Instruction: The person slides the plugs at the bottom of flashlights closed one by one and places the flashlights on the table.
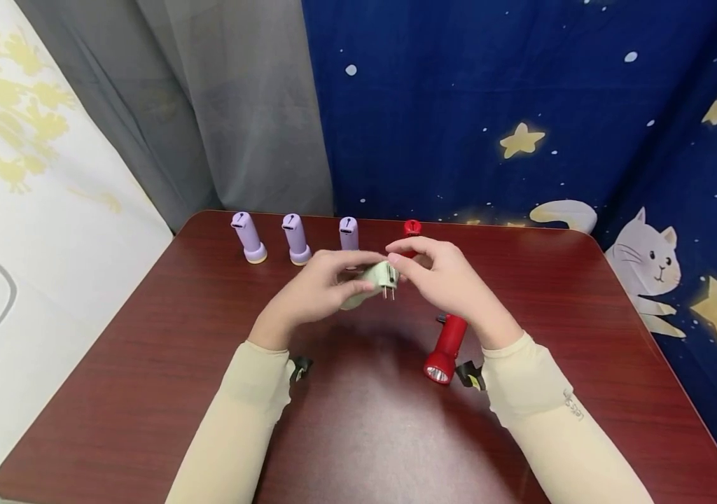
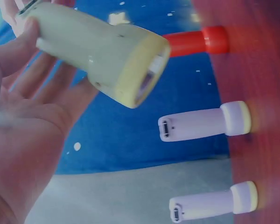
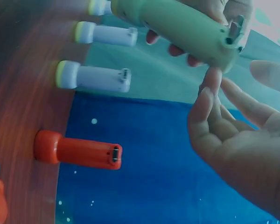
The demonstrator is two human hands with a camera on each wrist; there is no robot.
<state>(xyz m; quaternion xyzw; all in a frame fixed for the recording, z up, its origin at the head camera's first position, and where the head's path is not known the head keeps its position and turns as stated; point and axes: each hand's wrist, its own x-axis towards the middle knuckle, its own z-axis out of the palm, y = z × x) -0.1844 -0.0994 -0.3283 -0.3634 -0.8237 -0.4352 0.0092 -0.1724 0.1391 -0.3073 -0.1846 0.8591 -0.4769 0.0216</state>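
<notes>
Over the dark red table (image 1: 113, 392), my left hand (image 1: 319, 283) holds a pale green flashlight (image 1: 372, 277) in the air, thumb and fingers closed around its body. Its two metal prongs (image 1: 388, 292) point toward me. At 3 o'clock from it, my right hand (image 1: 445, 274) is loosely arched, with a fingertip at the plug end; I cannot tell how firmly it presses. Three purple flashlights (image 1: 296, 238) stand lens-down, spread from 10 to 11 o'clock, the rightmost partly behind the left hand. A red flashlight (image 1: 412, 227) stands at 1 o'clock; this row keeps near the far edge, with a blue curtain (image 1: 428, 105) beyond. Another red flashlight (image 1: 450, 339) lies at 4 o'clock, just beside my right wrist. Broad stretches of wood run toward 8 o'clock and the left edge, and toward 6.
</notes>
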